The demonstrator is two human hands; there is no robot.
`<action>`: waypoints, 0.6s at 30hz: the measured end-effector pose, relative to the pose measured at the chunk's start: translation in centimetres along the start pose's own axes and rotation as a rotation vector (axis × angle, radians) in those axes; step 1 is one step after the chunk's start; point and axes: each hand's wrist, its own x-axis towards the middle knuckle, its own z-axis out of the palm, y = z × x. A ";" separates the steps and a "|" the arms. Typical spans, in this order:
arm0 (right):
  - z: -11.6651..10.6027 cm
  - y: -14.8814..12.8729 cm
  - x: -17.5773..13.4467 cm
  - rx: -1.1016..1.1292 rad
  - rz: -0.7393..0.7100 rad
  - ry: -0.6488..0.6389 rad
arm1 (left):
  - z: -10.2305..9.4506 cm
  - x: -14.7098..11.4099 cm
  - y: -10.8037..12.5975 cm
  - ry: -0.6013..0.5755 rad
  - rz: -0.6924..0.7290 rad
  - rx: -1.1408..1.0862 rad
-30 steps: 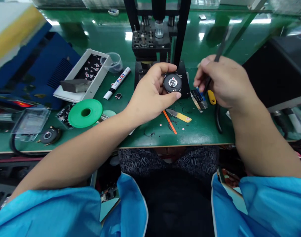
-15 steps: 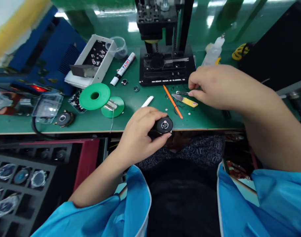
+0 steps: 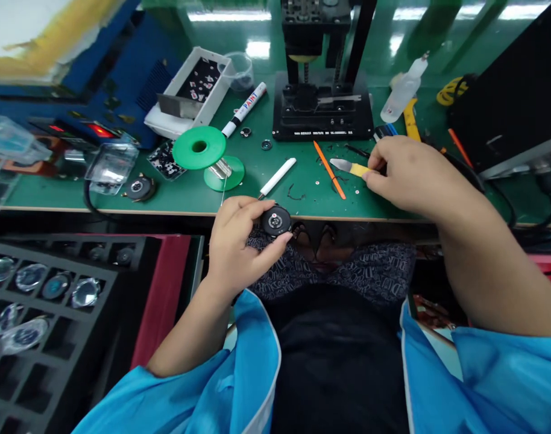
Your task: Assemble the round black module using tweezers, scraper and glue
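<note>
My left hand (image 3: 242, 244) is closed around a round black device (image 3: 276, 221) with a small dial-like centre, its thumb and fingers gripping the rim just in front of the bench edge. At the right, my right hand (image 3: 399, 172) pinches the yellow handle end of a small knife (image 3: 348, 167), whose silver blade points left. An orange stick (image 3: 330, 170) lies just left of that blade. Between the two hands rests a white-handled tool (image 3: 278, 177), and a green spool (image 3: 199, 147) of solder wire stands beyond my left hand.
A black press stand (image 3: 323, 111) is at the back of the green bench. Near it are a paint marker (image 3: 246, 110), a white box (image 3: 198, 90) of small parts, and a clear bottle (image 3: 404, 90). Compartmented foam trays (image 3: 83, 319) sit lower left.
My right hand has moved from a small metal tool to the yellow knife handle and now pinches it. The view has shifted; my left hand still holds the round black device.
</note>
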 end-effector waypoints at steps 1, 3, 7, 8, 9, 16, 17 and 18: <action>-0.2 -0.5 -0.4 0.023 0.025 0.014 | -0.1 -0.6 -0.1 0.005 -0.006 0.004; -0.3 -1.8 -1.6 0.120 0.014 0.083 | -0.4 -1.6 -0.3 0.014 -0.020 0.004; 1.6 -4.8 -4.5 0.357 -0.265 0.114 | -0.9 -3.4 -0.6 0.005 -0.046 0.016; 2.3 -5.2 -5.0 0.362 -0.338 0.091 | -0.9 -3.8 -0.7 -0.003 -0.054 0.023; 3.0 -5.5 -5.3 0.335 -0.369 0.087 | -0.9 -4.1 -0.7 -0.010 -0.061 0.029; 4.3 -4.1 -5.4 0.237 -0.208 0.296 | -0.7 -4.7 -0.5 -0.046 -0.076 0.000; 4.4 -4.4 -5.5 0.280 -0.234 0.291 | -0.6 -4.6 -0.4 -0.051 -0.075 -0.004; 4.6 -4.8 -5.7 0.308 -0.276 0.266 | -0.5 -4.4 -0.3 -0.054 -0.069 -0.009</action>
